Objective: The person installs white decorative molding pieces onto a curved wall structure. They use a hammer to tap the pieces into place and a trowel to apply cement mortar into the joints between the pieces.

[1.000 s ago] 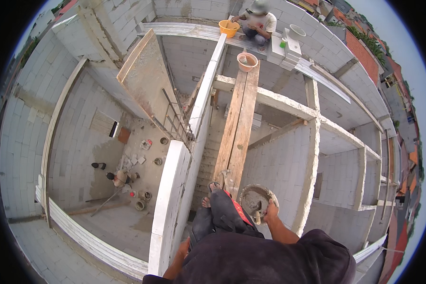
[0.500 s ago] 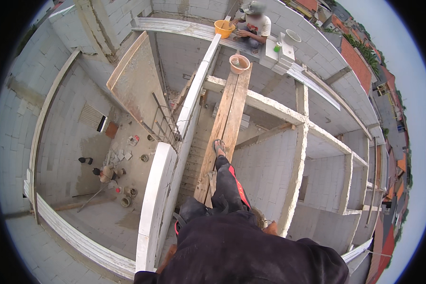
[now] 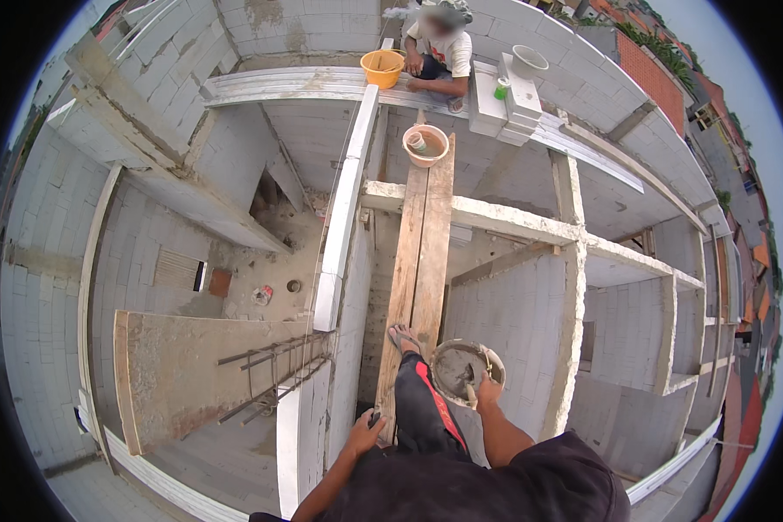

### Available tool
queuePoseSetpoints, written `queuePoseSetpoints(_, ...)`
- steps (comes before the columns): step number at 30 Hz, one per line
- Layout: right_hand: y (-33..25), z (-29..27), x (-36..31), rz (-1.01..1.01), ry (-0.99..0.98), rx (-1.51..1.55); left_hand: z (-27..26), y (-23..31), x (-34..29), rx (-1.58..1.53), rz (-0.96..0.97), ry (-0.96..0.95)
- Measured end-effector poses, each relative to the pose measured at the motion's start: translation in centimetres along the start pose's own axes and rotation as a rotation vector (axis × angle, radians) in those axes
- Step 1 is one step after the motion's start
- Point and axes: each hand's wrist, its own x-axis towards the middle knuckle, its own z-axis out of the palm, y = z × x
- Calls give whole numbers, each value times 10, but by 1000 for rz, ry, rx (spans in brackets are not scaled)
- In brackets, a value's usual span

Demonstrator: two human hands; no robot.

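Observation:
My right hand [image 3: 491,390] is closed on the rim of a round bucket [image 3: 436,364], held out to the right of the plank. Grey wet mortar [image 3: 459,364] lies in it, and a tool, perhaps a trowel [image 3: 471,391], leans against its near side. On the other side of my leg, my left hand [image 3: 367,432] is curled, with a small dark thing at its fingers that I cannot make out. My sandalled foot [image 3: 404,337] stands on the wooden planks [image 3: 419,252], which run ahead to a pink bucket [image 3: 427,159] with a cup inside.
A co-worker [image 3: 439,56] sits ahead beside a yellow bucket [image 3: 382,78] and stacked white blocks [image 3: 506,104]. Rough concrete beams [image 3: 505,216] cross over deep rooms. Left of the planks runs a white block wall [image 3: 344,209], with bare steel bars [image 3: 270,361] sticking out of a beam.
My forearms and hands have come out from beside my torso, and the mortar bucket in my right hand is in view. The co-worker's hands have moved away from the yellow bucket.

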Motion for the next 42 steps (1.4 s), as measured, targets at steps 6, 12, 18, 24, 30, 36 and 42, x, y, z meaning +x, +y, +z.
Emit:
queuePoseSetpoints(6, -216, 105, 60, -438, -380, -562, 76, 104, 117, 370, 25, -316)
queuePoseSetpoints(12, -327, 215, 171, -789, -615, -898, 88, 120, 145, 333, -70, -375)
queuePoseSetpoints(18, -393, 318, 228, -1040, -692, -1322, 88, 148, 150, 287, -85, -347)
queuePoseSetpoints(24, -442, 378, 221, -932, -614, -1549, 84, 160, 157, 193, -107, -260)
queuePoseSetpoints(30, -437, 339, 194, -1065, -411, -1347, 82, 167, 160, 222, -134, -295)
queuePoseSetpoints(36, -243, 216, 81, -501, -753, -1011, 103, 129, 147, 65, -32, -315)
queuePoseSetpoints(42, -112, 51, -51, 109, -1176, -727, 100, 73, 123, 4, 211, -208)
